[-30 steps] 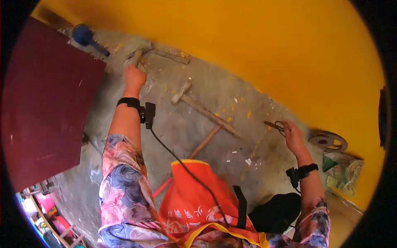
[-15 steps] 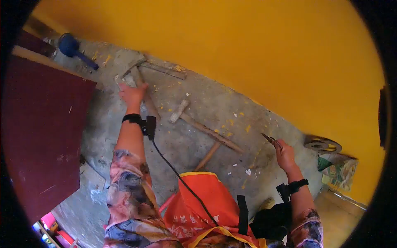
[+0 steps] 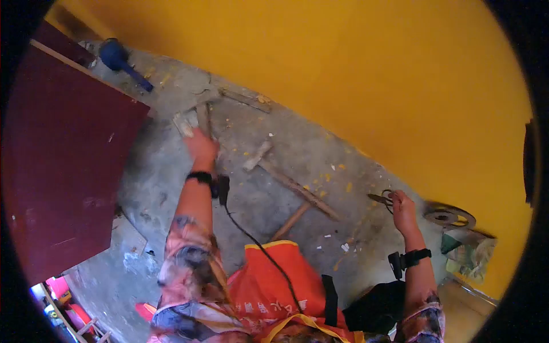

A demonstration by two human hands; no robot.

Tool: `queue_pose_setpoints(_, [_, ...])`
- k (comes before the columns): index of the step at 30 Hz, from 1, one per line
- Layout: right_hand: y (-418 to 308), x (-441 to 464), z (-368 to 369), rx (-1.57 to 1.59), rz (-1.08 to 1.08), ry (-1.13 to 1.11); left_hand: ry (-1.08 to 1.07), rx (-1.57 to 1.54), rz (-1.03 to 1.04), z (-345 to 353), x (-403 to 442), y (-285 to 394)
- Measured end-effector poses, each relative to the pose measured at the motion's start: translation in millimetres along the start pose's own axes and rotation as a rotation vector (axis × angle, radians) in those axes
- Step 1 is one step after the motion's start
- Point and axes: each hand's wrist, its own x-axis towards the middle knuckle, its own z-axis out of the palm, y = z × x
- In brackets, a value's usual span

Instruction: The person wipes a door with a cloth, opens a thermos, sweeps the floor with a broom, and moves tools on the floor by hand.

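My left hand (image 3: 202, 147), slightly blurred, is closed at the lower end of a pale block-like piece (image 3: 183, 123) on the concrete floor. A wooden handle (image 3: 204, 119) stands out just beside its fingers; how the two join is hidden. A hammer (image 3: 294, 187) with a pale head and long wooden handle lies between my hands. Another wooden handle (image 3: 290, 222) lies under or against its far end. My right hand (image 3: 403, 210), raised near the yellow wall, grips dark scissors (image 3: 380, 198) by a looped handle, the blades pointing left.
A maroon board (image 3: 68, 160) stands at left. A blue round-ended object with a handle (image 3: 114, 55) and a wood strip (image 3: 246, 100) lie near the yellow wall (image 3: 320, 68). At right are a dark wheel-like disc (image 3: 449, 217) and a crumpled bag (image 3: 472, 251). My orange apron (image 3: 280, 274) hangs below.
My left hand has drawn back towards me, and the pale piece and handle have shifted with it. The scissors have turned in my right hand, so a handle loop now shows.
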Motion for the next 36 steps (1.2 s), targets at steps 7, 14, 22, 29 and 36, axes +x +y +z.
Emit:
queue_pose_setpoints(7, [26, -5, 8, 0.043, -0.012, 0.018, -0.186, 0.190, 0.093, -9, -133, -79])
queue_pose_setpoints(14, [4, -5, -4, 0.036, 0.092, -0.021, 0.192, -0.380, 0.659, -41, -32, 36])
queue_pose_setpoints(22, [8, -8, 9, 0.052, 0.130, 0.001, -0.028, 0.051, 0.495, 45, 27, 135])
queue_pose_setpoints(29, [9, 4, 2, 0.063, 0.076, 0.063, -0.128, -0.384, -0.092, 49, 45, 92])
queue_pose_setpoints(36, [20, -11, 4, 0.103, 0.039, 0.021, -0.382, -0.883, -0.175, -76, -3, -71])
